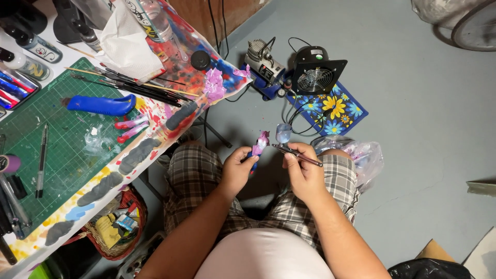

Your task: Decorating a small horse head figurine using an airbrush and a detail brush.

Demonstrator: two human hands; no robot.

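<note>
The person is sitting beside the bench [77, 155], holding both hands over the lap. The left hand [236, 168] is closing around a small pink and purple painted piece [260, 143], gripping it from below so that it is standing up between the fingers. The right hand [305, 173] is wrapping around an airbrush [295, 153], pen fashion, with its small clear cup [283, 133] pointing upward and its tip lying just beside the painted piece. A dark hose is looping down toward the small compressor [264, 67] and the black fan [316, 75] sitting on the floor, next to a flowered mat [330, 108].

On the bench a green cutting mat [57, 134], a blue-handled tool [101, 104], a row of brushes [134, 85] and another pink piece [214, 85] are lying well apart from the hands.

Several things could be going wrong here. Since the tip is sitting so close, paint could be pooling or running on the piece, and overspray could be landing on the left fingers or the checked shorts [199, 170] beneath. The open cup could be spilling if the airbrush tilts. The hose could be tugging the hand off aim.
</note>
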